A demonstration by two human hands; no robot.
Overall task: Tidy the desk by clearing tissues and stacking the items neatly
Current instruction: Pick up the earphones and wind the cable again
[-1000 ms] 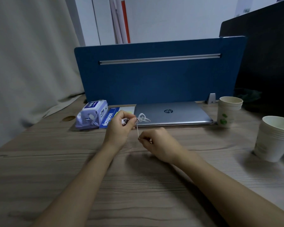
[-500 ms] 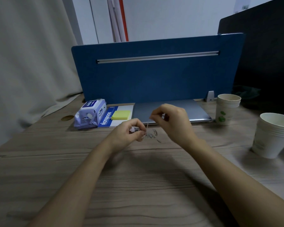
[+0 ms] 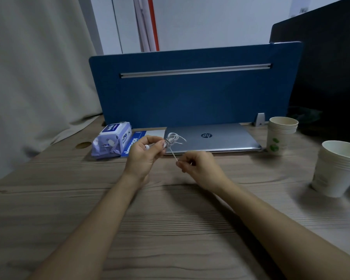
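Hovering above the table [image 3: 73,209], a coiled white earphone cable [image 3: 173,140] is pinched in the grip of the left hand [image 3: 144,156], while its loose end is pulled taut, clenched between the fingertips of the right hand [image 3: 198,165]. A closed laptop [image 3: 210,138], a tissue pack [image 3: 112,141] and two stacks of paper cups [image 3: 281,135] are seen behind and to the right.

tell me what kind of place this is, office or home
Probably an office workstation: a wooden desk backed by a blue partition screen, with a closed laptop against it and stacks of paper cups at the right.
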